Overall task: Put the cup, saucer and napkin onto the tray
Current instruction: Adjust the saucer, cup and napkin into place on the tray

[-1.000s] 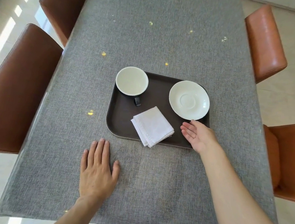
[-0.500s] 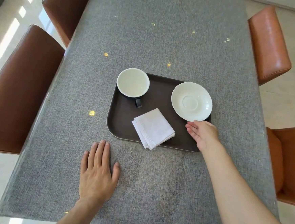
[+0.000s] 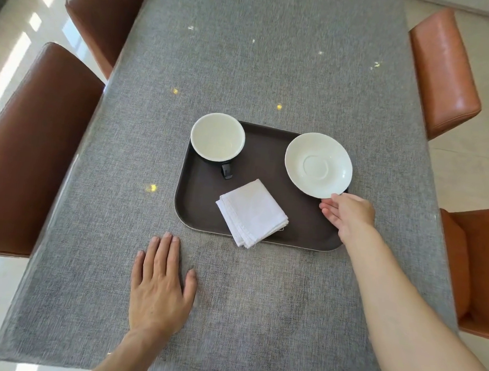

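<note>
A dark brown tray (image 3: pixel 203 208) lies in the middle of the grey table. On its far left corner stands a cup (image 3: pixel 217 136), white inside and dark outside, its handle pointing toward me. A folded white napkin (image 3: pixel 252 212) rests on the tray's near edge, one corner hanging over the rim. The white saucer (image 3: pixel 318 164) sits at the tray's far right, overlapping the right rim. My right hand (image 3: pixel 349 215) pinches the saucer's near rim, thumb on top and fingers beneath. My left hand (image 3: pixel 161 284) lies flat on the cloth, in front of the tray's near left corner.
The grey tablecloth (image 3: pixel 275 70) covers a long table. Two brown leather chairs (image 3: pixel 32 151) stand along the left side and two orange ones (image 3: pixel 442 72) along the right. The table's near edge runs just below my left wrist.
My right hand has moved forward and to the right from the tray's near edge up to the saucer and taken its rim. My left hand has stayed flat.
</note>
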